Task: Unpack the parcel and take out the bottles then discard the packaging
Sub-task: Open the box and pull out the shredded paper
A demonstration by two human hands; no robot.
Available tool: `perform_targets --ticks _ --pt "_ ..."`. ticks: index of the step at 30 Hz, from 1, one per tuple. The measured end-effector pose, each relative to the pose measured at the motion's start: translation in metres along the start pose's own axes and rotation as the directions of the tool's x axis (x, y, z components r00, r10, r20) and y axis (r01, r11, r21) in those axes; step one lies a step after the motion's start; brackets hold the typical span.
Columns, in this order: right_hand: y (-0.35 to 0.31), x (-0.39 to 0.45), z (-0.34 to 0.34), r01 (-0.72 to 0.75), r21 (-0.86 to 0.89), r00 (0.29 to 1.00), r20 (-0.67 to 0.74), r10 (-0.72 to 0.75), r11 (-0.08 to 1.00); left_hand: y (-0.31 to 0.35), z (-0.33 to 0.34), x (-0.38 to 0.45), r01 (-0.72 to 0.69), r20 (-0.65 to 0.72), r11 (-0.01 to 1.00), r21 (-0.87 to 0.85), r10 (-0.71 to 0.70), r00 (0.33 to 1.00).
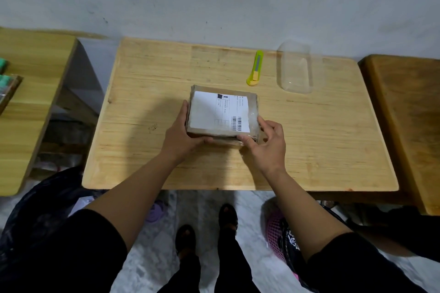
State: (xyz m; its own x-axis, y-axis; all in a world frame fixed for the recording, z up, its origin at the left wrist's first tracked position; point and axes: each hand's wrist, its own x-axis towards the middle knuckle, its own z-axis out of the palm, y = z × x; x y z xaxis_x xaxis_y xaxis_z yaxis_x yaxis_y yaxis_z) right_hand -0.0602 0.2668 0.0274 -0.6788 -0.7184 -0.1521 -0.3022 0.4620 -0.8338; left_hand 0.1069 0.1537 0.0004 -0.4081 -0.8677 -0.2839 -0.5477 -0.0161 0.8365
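A small brown cardboard parcel [222,112] with a white shipping label and clear tape lies closed in the middle of the light wooden table [309,150]. My left hand [182,135] grips its left side and near-left corner. My right hand [266,143] holds its near-right corner, thumb on the front edge. No bottles are visible; the parcel's contents are hidden.
A yellow-green utility knife [255,68] lies behind the parcel, a clear plastic container [297,68] to its right. Other wooden tables stand at left [31,102] and right [409,114]. On the floor are a black bag [40,216] at left and a pink basket [276,233] at right.
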Motion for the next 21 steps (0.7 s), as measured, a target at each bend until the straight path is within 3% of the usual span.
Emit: perform_targets --ticks 7,12,16,21 --pt "-0.009 0.002 -0.003 0.021 0.003 0.998 -0.055 -0.021 1.0 0.0 -0.001 0.001 -0.004 -0.009 1.0 0.002 0.004 1.0" --pt "-0.029 0.018 -0.01 0.004 0.158 0.991 -0.13 0.017 0.987 0.0 -0.001 0.0 -0.01 -0.025 1.0 0.018 0.011 1.0" --pt "-0.04 0.041 -0.02 0.043 0.29 0.994 -0.112 -0.01 0.956 0.001 -0.002 0.001 0.001 0.0 0.999 0.035 -0.001 1.0" --pt "-0.053 0.079 -0.027 0.066 0.267 0.996 -0.078 -0.047 0.961 0.002 -0.002 0.001 0.01 0.01 1.0 0.024 -0.01 1.0"
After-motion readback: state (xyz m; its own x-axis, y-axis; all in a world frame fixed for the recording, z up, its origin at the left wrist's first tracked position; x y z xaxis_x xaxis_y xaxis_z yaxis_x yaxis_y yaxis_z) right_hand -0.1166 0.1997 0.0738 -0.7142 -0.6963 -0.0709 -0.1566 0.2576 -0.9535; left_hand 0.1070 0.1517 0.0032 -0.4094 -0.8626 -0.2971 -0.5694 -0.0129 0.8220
